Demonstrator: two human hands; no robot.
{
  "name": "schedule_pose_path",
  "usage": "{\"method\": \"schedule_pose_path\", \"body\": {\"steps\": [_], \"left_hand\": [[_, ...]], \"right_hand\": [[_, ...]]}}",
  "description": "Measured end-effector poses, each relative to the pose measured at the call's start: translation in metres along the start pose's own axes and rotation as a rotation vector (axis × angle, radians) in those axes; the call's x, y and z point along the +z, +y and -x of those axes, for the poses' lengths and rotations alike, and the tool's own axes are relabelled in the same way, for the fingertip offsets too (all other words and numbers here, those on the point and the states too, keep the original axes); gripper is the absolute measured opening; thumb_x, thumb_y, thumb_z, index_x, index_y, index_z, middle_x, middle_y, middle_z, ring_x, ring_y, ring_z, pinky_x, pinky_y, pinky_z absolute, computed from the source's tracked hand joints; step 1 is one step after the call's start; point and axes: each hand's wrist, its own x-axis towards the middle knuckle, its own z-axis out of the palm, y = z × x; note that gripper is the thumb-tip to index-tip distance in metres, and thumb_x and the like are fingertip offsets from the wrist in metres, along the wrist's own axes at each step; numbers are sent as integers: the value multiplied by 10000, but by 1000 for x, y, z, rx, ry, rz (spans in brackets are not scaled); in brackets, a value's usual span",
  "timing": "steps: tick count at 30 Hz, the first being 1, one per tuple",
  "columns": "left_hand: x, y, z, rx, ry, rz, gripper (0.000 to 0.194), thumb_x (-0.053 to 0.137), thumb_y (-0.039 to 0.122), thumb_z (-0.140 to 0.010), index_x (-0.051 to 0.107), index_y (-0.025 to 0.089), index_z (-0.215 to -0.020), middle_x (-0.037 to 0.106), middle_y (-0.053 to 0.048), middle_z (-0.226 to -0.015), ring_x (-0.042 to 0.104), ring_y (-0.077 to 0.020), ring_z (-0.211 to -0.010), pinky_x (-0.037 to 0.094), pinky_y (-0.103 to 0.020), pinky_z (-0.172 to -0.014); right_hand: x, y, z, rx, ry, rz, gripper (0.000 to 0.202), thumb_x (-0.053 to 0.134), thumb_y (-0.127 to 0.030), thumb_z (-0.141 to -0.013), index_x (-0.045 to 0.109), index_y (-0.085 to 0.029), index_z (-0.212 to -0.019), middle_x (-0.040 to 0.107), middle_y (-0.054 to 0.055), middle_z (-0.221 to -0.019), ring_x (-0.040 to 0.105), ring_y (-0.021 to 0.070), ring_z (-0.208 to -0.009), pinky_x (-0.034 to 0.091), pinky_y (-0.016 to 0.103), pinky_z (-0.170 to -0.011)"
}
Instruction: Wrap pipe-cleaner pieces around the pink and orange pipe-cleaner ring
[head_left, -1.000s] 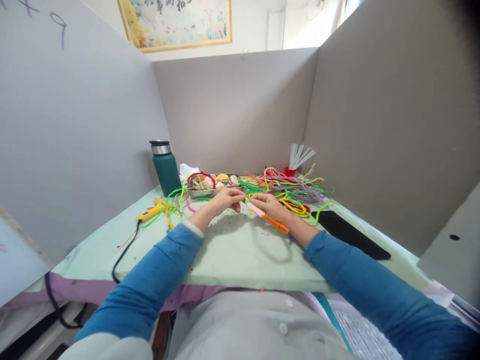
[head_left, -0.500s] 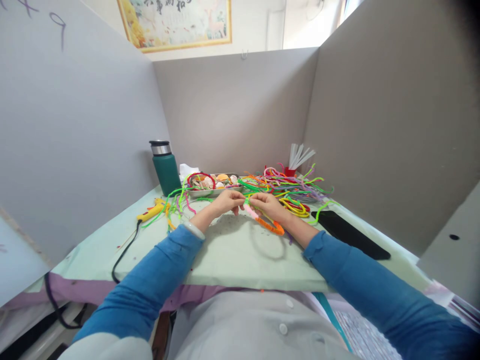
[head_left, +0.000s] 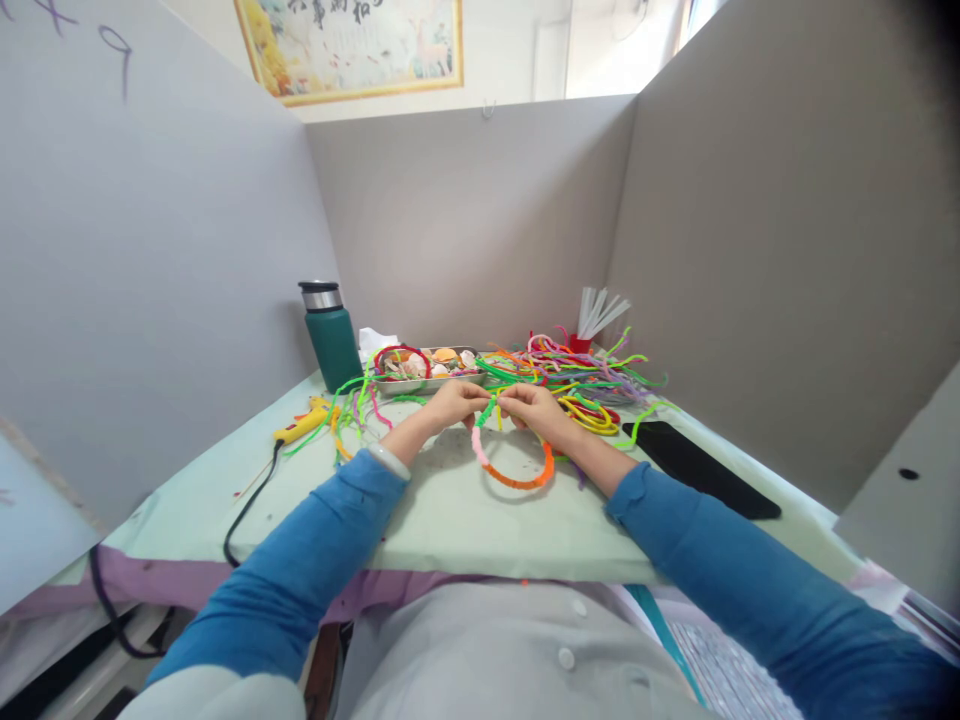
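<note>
A ring wrapped in fuzzy orange, pink and green sections (head_left: pixel 517 484) hangs down over the middle of the table. At its top, by the green section, my left hand (head_left: pixel 456 402) and my right hand (head_left: pixel 534 408) pinch it from either side, the fingertips almost meeting. Both hands are closed on the ring. Behind them lies a heap of colourful pipe cleaners (head_left: pixel 577 365), with yellow coils (head_left: pixel 589 414) near my right wrist. The far side of the ring is partly hidden by my right fingers.
A green bottle (head_left: pixel 332 345) and a yellow glue gun (head_left: pixel 301 424) with a black cable are at the left. A metal tray (head_left: pixel 409 385) holds shells at the back. White sticks (head_left: pixel 596 315) stand in a red cup; a black flat object (head_left: pixel 697 468) lies right.
The ring has turned from a tilted, narrow view to an open circle hanging below my fingers, its orange part swinging left and slightly down. Both hands stay almost in place.
</note>
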Motion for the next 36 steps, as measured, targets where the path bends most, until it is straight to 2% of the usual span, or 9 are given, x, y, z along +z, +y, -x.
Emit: {"method": "schedule_pose_path", "body": {"steps": [7,22,36], "left_hand": [[0,-3,-1,-1,-27,-6,224,535,304,-707,618,104,-767,505,21,-521,470,-50,-418,375,-159,-412],[0,0,-1,8,107,-111,276,554,366,-683,631,118,-778,526,14,-531,485,-56,-409,381,-157,-399],[-1,3,0,-2,103,-49,212,552,296,-695,616,112,-779,540,10,-554,494,-51,-398,375,-145,-377]], "right_hand": [[0,1,-1,-2,10,9,277,543,-416,-699,539,-146,-760,525,-21,-598,380,48,-422,277,189,-399],[0,0,1,39,1,17,293,493,-434,-718,536,-145,-740,487,-24,-587,347,41,-410,241,187,-383],[-1,4,-1,52,20,48,283,518,-403,-688,563,-136,-772,482,-23,-565,319,42,-417,217,187,-390]]}}
